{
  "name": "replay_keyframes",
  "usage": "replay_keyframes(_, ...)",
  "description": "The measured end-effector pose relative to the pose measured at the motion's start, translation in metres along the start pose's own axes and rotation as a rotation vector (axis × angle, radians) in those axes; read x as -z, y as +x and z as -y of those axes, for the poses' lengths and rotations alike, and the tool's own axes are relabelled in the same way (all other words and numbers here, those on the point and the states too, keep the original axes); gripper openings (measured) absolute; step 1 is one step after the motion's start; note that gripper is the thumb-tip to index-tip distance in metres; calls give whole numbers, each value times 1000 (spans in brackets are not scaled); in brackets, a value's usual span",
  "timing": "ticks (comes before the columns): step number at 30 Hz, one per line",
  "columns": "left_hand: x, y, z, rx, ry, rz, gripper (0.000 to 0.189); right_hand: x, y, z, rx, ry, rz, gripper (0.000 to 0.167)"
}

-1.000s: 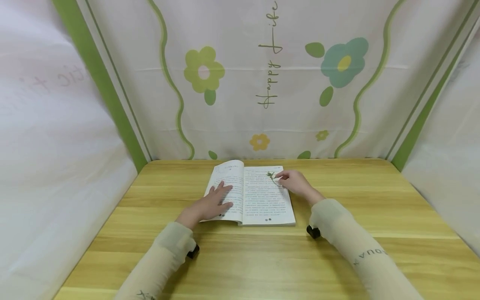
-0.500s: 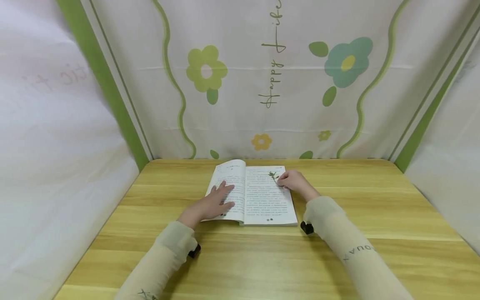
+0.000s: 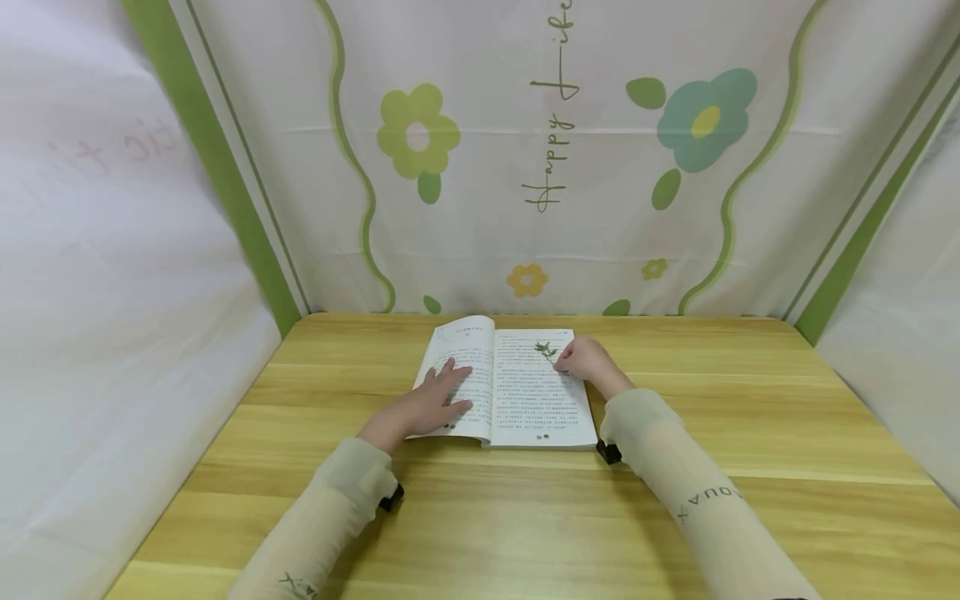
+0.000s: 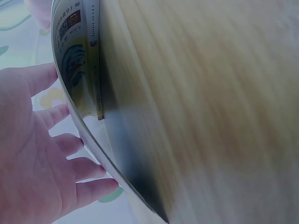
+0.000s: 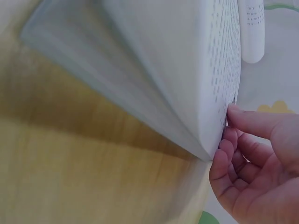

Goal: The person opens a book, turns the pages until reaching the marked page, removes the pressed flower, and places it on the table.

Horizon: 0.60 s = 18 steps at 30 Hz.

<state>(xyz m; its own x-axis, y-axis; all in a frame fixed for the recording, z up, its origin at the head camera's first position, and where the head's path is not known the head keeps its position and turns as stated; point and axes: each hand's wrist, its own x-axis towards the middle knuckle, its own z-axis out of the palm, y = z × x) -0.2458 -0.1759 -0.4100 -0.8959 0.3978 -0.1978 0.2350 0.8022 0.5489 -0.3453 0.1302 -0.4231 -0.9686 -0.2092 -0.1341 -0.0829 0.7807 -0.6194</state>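
An open paperback book [image 3: 536, 418] lies on the wooden table, its printed pages facing up. My left hand [image 3: 422, 408] rests on the left page with fingers spread. In the left wrist view those fingers [image 4: 88, 169] lie along the curved left side of the book, whose colourful cover shows underneath. Over the upper part of the right page is a small green leafy sprig [image 3: 544, 348]. My right hand [image 3: 590, 365] pinches its thin stem near the page's outer edge. In the right wrist view the right thumb [image 5: 247, 120] and fingertips touch the page; the sprig is mostly hidden there.
The wooden table [image 3: 510, 525] stretches around the book on all sides. Behind it hangs a white curtain [image 3: 480, 208] printed with flowers, and fabric walls close off the left and right. Black wrist cameras sit under both sleeves [image 3: 660, 425].
My right forearm has shifted left, closer to the book, and the right fingers are more curled at the stem. The left hand stays on its page. The head view has moved slightly.
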Motion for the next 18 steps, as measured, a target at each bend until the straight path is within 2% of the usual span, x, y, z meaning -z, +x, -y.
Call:
replay_keyframes(9, 0, 1, 0, -8, 3, 7, 69, -2, -2, 2, 29, -53, 11, 32)
replay_keyframes(14, 0, 1, 0, -9, -2, 8, 68, -1, -2, 0, 37, -21, 38, 49)
replay_keyframes(18, 1, 0, -1, -11, -6, 8, 68, 1, -3, -1, 43, 7, 49, 51)
